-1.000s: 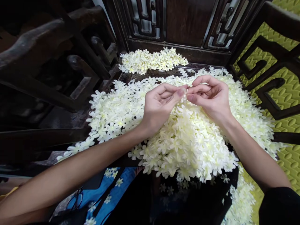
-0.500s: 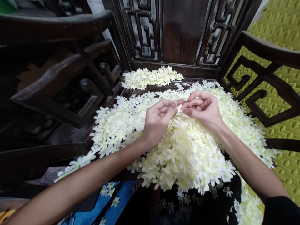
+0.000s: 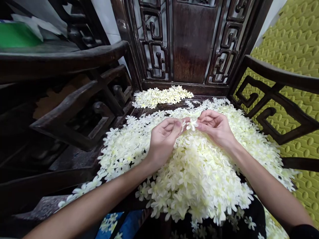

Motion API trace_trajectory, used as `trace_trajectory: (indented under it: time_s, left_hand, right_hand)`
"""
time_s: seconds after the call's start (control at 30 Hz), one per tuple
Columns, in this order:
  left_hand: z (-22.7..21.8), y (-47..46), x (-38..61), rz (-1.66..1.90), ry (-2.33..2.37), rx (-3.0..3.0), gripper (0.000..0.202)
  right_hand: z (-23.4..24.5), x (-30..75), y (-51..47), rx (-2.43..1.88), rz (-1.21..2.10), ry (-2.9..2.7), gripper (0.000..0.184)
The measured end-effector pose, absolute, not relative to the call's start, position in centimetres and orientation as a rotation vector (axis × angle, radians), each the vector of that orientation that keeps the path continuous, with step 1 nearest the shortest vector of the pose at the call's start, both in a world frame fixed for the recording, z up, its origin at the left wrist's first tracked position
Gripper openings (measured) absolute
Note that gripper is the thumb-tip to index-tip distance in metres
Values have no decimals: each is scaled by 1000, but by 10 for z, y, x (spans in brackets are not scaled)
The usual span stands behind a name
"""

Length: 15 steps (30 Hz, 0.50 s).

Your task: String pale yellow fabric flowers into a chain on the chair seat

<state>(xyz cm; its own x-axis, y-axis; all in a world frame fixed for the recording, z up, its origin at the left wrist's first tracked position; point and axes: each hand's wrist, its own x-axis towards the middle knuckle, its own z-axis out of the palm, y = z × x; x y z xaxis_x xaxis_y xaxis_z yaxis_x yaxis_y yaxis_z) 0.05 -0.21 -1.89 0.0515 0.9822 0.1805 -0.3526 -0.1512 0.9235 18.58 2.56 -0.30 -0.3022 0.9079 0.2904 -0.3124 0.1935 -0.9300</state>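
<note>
My left hand (image 3: 163,139) and my right hand (image 3: 216,127) meet over a big heap of pale cream fabric flowers (image 3: 199,169) spread on a dark wooden chair seat (image 3: 82,157). Both hands are closed in a pinch, fingertips almost touching. Between them they hold a small cream flower (image 3: 191,124), which shows as two layers, one at each hand's fingertips. The heap covers most of the seat and spills over its front edge.
A smaller separate pile of flowers (image 3: 161,95) lies at the back of the seat, against the carved chair back (image 3: 191,43). Dark wooden armrests (image 3: 274,76) stand on both sides. A yellow-green textured mat (image 3: 296,43) is on the right, blue flowered cloth (image 3: 124,225) below.
The view has tilted up, so hands and heap sit lower in frame. The fingertips have drawn slightly apart, and the flower between them now shows as two separated layers.
</note>
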Motion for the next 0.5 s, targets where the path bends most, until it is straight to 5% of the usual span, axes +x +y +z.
trace_trajectory:
  time_s: [0.2,0.5]
  left_hand:
    - [-7,-6,-6,1619,884,1419,8]
    - [-8,-11,-8,1445,839,1650,3]
  right_hand:
    - [2,183,22,-713,1291,-1402,30]
    - [6,179,14,-824,1244,-1358,31]
